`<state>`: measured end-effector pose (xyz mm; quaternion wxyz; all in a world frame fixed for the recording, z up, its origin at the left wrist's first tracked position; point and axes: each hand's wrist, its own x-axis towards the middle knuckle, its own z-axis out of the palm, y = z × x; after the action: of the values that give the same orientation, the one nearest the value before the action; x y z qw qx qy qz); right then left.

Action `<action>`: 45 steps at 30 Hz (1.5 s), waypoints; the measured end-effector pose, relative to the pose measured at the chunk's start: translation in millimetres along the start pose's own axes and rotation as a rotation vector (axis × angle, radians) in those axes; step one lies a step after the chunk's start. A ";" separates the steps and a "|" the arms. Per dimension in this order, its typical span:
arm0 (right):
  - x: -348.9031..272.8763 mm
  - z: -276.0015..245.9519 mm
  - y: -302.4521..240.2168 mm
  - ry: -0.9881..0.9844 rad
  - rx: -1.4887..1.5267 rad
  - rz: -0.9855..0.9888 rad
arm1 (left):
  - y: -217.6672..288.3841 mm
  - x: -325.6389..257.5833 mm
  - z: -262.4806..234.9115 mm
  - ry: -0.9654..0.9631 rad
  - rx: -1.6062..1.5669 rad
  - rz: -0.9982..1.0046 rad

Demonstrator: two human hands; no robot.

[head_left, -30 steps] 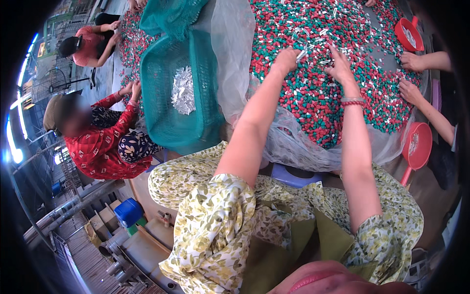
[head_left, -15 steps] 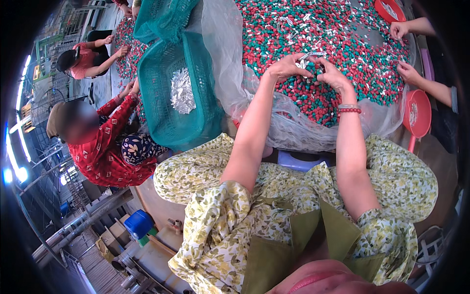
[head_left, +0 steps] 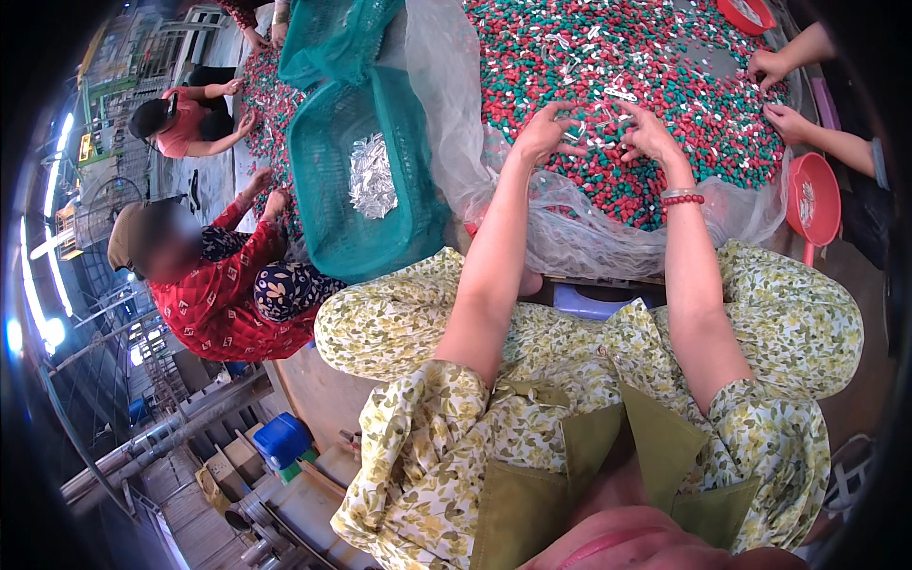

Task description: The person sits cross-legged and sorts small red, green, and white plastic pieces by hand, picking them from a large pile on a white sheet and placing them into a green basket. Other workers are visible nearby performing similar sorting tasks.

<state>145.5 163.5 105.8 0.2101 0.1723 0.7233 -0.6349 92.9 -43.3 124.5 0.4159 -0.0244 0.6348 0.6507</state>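
Observation:
A wide heap of small red, green and white pieces [head_left: 608, 198] lies spread in front of me. My left hand [head_left: 547, 133] hovers at the heap's near part, its fingers apart and pointing inward. Opposite it, my right hand [head_left: 650, 133] has its fingers spread too, with a red bead bracelet [head_left: 682, 199] on the wrist. A slim white piece [head_left: 620, 95] is just beyond my right fingertips; whether they touch it I cannot tell. Between the hands only loose pieces show, and neither hand visibly grips anything.
Left of the heap stands a teal mesh basket [head_left: 317, 204] with slim silvery-white pieces [head_left: 372, 180] in it. Clear plastic sheeting [head_left: 446, 114] borders the heap. A co-worker's hands [head_left: 787, 122] work at the right edge, by a red scoop [head_left: 825, 204]. Other people sit at left.
My hands have drawn apart and their fingers have spread; the white pieces between them earlier are no longer held there. The view has shifted slightly.

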 end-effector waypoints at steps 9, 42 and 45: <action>6.9 6.7 -5.9 -0.053 0.056 -0.034 | 9.6 2.7 1.2 -0.029 0.169 -0.036; 20.0 30.8 10.9 -0.310 -0.524 -0.274 | -47.8 -0.4 -47.6 0.490 0.990 -0.051; 8.2 63.0 17.6 -0.155 -0.949 -0.202 | -52.3 5.7 -81.4 0.315 0.082 0.093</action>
<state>152.9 103.3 80.0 0.2561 -0.0611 0.9280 -0.2636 78.6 -117.3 63.5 0.2815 -0.0797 0.7186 0.6309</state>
